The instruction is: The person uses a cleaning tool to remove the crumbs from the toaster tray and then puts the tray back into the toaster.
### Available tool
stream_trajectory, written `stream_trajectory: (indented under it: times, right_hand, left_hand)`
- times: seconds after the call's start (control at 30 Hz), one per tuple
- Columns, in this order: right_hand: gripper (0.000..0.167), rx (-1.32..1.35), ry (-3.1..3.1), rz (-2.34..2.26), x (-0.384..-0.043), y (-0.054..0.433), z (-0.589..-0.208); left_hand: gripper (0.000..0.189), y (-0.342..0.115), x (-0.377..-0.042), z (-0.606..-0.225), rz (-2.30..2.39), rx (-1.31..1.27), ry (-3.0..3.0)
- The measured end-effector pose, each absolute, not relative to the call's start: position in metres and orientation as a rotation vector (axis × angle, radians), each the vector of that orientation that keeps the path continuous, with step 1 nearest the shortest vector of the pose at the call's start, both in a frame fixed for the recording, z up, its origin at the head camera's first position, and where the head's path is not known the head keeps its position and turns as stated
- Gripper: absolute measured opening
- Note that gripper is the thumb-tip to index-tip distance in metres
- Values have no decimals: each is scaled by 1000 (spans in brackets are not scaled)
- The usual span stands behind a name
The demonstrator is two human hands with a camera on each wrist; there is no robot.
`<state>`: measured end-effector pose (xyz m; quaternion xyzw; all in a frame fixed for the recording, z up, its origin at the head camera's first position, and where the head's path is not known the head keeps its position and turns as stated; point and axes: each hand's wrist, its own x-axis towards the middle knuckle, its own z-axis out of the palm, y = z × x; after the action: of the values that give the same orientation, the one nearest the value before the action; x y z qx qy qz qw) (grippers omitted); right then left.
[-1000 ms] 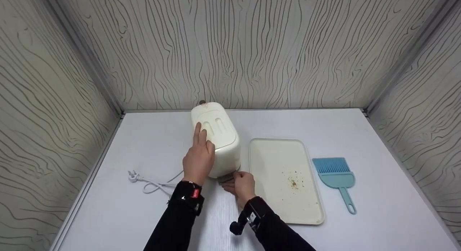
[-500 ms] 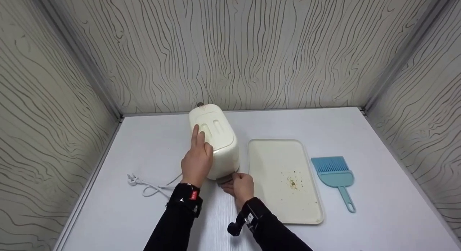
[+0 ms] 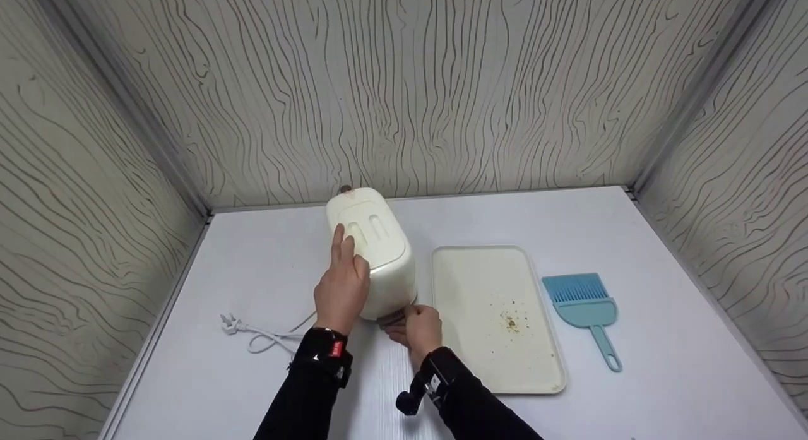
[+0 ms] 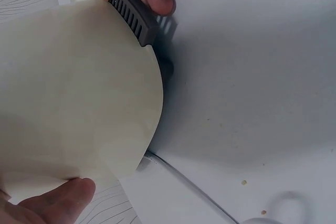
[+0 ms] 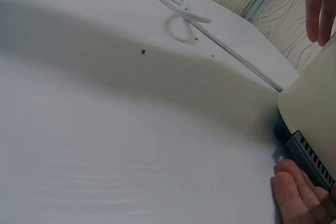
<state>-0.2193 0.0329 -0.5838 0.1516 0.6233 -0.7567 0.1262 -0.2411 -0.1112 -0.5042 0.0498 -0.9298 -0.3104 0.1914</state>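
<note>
A cream toaster (image 3: 390, 288) with two slot-shaped recesses in its top stands at the middle left of the table. My left hand (image 3: 341, 295) rests against its left side and top, two fingers stretched along the top. In the left wrist view, those left fingers (image 4: 68, 200) press the cream shell. At the toaster's near end, low down, my right hand (image 3: 423, 331) pinches a dark grey slotted crumb tray (image 4: 134, 18), thumb above and fingers beneath. Its slotted edge sits at the shell's lower rim. The rest of the crumb tray is hidden by the toaster.
Right of the toaster lies a cream baking tray (image 3: 467, 269) with brown crumbs (image 3: 511, 322) on it. A blue brush and dustpan (image 3: 587, 312) lie farther right. The white plug (image 3: 231, 324) and looped cord (image 5: 239, 55) lie at left, with several crumbs nearby. Patterned walls enclose the table.
The head view has shifted slightly. Both hands keep their places on the toaster and the crumb tray, with no clear movement between them.
</note>
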Motion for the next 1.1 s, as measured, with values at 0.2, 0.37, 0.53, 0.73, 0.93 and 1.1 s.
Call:
stream_trajectory:
  times: [0.2,0.37,0.53,0.73,0.93,1.1]
  right_hand:
    - [35,446,1807,-2171,-221,34,-583]
    - [30,395,1928,-2032,-219,36,-577]
    - [26,219,2356,-1757,-217,38,-577]
    - [43,-56,3001,-1387,-217,46,-579]
    - [82,-379,3034,-1287,-220,54,-583]
    - [98,-378,2944,-1241,-226,57,-588]
  left_hand:
    - [43,-112,-242,-505,-877,145,-2619]
    - [43,-113,-242,-506,-887,159,-2636]
    - [42,-114,-242,-506,-889,147,-2624]
    - [43,-112,-242,-506,-892,146,-2614]
    - [44,-112,-242,-507,-889,142,-2620]
    - [46,-114,-242,-508,-889,144,-2623]
